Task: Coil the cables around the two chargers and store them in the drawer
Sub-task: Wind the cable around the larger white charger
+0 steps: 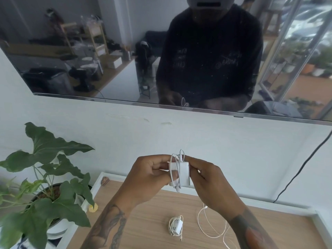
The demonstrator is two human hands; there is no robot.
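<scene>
Head view, single frame.

Item 1: white charger (185, 174), held upright in the air above the bench (143, 221), between both hands. Its white cable (177, 169) is seen wound around the body in several turns, with loops standing above the top edge and an end hanging below the block.

Item 2: left hand (149, 178). Its fingers (161, 165) are pinched on the left side of the charger and over the cable turns; the thumb is laid against the wraps.

Item 3: right hand (206, 182). Its fingers (193, 163) are pressed against the right and upper side of the charger, closed on it.

Item 4: second charger (177, 226), small and white, already wrapped in its own cable, lying on the bench below the fingers, well apart from them.

Item 5: loose white cable (212, 225), spread in open loops on the bench below the right hand, just right of the second charger.

Item 6: potted plant (50, 177), placed far left of the left fingers, beside the bench.

Item 7: dark screen (125, 51), mounted on the wall above the hands.
</scene>
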